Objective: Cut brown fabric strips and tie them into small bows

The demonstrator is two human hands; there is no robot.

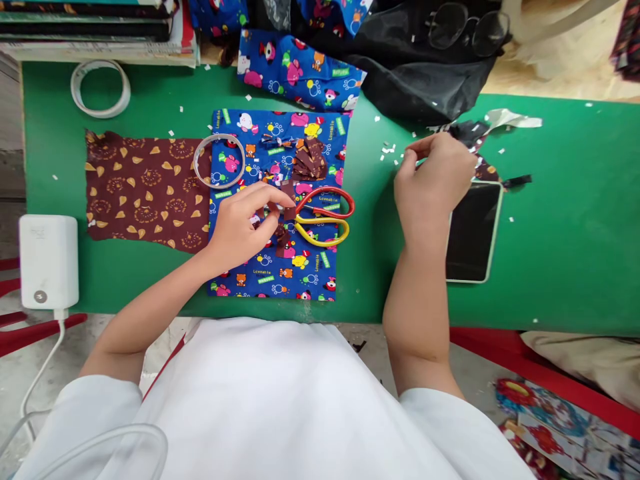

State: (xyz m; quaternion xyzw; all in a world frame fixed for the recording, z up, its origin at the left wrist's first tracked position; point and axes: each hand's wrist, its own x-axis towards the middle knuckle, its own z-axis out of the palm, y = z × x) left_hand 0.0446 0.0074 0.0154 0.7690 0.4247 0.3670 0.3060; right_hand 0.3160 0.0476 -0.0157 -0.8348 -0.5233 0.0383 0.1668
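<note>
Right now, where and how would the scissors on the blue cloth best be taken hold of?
Probably by the red loop and yellow loop together, coming from the person's right. The scissors lie with both loops uncovered on that side, while the other end, largely hidden, points toward the left hand.

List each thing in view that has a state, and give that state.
Scissors, blades mostly hidden; open or shut unclear
Blue cloth, spread flat
Brown scraps, loose on the blue cloth
Brown cloth, spread out
Device, screen dark
Power bank, cable plugged in
Glasses, resting on black fabric
Tape roll, lying flat
</note>
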